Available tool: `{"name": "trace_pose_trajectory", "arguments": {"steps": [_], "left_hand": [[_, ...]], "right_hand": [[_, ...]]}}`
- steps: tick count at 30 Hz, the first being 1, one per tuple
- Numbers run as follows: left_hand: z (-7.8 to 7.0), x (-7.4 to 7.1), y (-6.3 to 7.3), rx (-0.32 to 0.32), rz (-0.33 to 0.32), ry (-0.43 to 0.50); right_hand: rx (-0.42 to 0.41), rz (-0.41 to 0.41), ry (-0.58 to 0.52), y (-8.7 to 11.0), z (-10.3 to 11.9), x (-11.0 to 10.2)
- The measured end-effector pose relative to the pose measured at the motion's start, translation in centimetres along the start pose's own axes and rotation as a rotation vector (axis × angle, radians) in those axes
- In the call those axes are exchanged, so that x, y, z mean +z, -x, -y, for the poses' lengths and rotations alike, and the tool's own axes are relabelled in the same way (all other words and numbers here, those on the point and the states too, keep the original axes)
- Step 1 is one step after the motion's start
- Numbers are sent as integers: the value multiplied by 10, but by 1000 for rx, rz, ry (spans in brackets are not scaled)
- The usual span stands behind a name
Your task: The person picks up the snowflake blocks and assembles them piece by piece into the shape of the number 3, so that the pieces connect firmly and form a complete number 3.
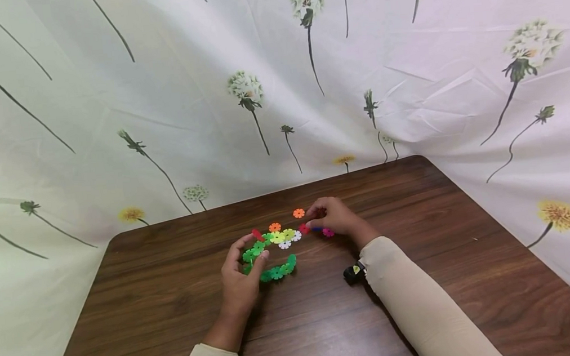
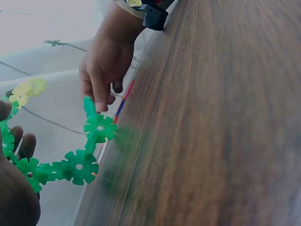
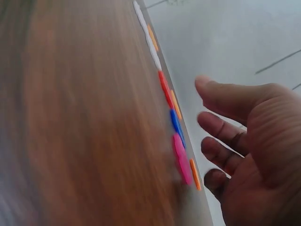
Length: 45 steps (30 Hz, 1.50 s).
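My left hand (image 1: 242, 272) grips a curved chain of linked notched flower discs (image 1: 276, 273), held up off the table with the thumb on the near side. Most of its discs are green, and yellow ones (image 2: 28, 92) follow at one end. A red disc (image 1: 258, 235) shows by the left fingertips. My right hand (image 1: 336, 216) hovers over loose discs, fingers loosely bent and nothing between them in the right wrist view. Under and beside it lie a red disc (image 3: 165, 89), a blue disc (image 3: 176, 123) and a magenta disc (image 3: 182, 160).
Orange discs (image 1: 299, 213) and white discs (image 1: 284, 245) lie flat around the chain on the brown wooden table (image 1: 174, 306). A white cloth (image 1: 183, 124) printed with dandelions hangs behind the table's far edge. A black camera (image 1: 353, 274) is strapped at the right wrist.
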<state>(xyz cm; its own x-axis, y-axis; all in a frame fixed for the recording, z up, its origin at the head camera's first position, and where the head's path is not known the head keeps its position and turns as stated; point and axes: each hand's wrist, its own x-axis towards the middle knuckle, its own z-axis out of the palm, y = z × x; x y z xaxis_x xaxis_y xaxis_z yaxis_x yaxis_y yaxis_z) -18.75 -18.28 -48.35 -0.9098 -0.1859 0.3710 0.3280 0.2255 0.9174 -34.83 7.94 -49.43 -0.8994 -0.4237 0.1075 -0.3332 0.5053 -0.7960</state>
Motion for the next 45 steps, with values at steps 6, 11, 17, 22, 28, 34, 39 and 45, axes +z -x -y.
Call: {"name": "trace_pose_trajectory", "arguments": {"steps": [6,11,17,22,28,34,39,45], "left_hand": [[1,0,1,-9,7,14],[0,-1,1,-22,20,3],[0,-1,1,-18,37,5],[0,-1,1,-9,40,0],[-2,-1,2,1,38,-3],[-1,-1,-1,32,34,49],[-1,-2,-2,72,20,99],[-2,-1,-3,108,1,113]], "right_hand": [[-68,34,157,-1,2,10],[-54,46,278,0,4,15],[14,67,313,0,8,18],[50,82,338,0,15,20],[72,94,338,0,20,21],[99,101,340,2,25,20],[109,101,335,2,28,20],[85,76,318,1,27,20]]}}
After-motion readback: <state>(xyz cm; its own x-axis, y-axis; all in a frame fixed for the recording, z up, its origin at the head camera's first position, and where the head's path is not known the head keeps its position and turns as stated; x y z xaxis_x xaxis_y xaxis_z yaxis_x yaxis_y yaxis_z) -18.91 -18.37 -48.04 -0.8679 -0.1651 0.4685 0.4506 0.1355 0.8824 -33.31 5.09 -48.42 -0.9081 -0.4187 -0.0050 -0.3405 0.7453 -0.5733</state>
